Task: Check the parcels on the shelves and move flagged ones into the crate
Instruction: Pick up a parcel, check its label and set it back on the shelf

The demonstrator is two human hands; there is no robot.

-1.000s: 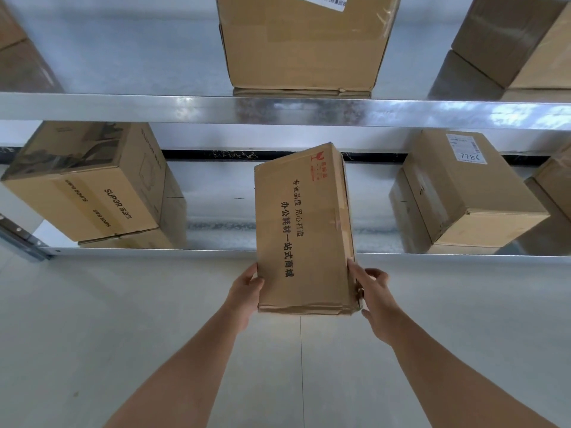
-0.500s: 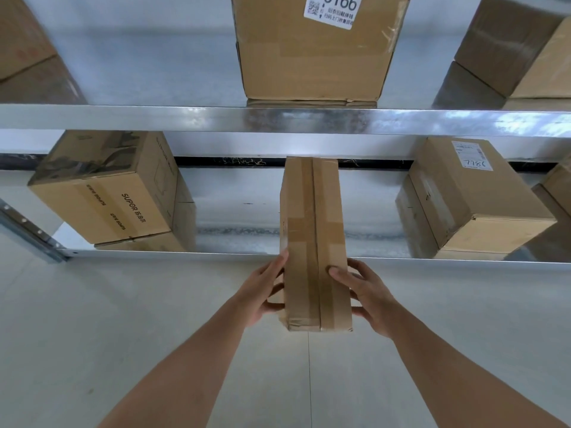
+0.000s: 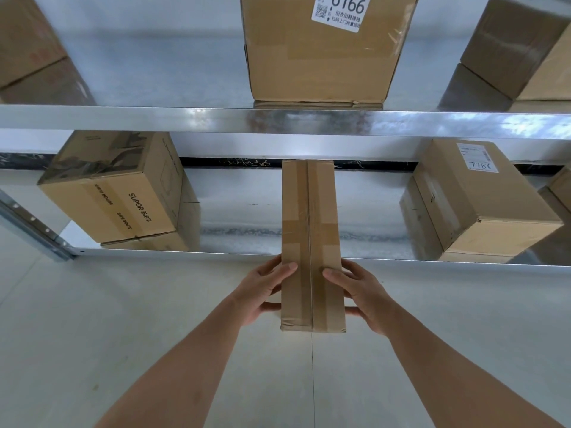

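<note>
While both hands (image 3: 312, 291) grip parcel (image 3: 310, 217), thumbs on top, fingers apparently beneath.

A single wide-angle view from the wearer's head looks forward and down, close to the metal shelves (image 3: 278, 123) that cross the upper half of the frame. The pale floor (image 3: 77, 335) fills the lower half, with both forearms reaching up from the bottom edge.
</note>
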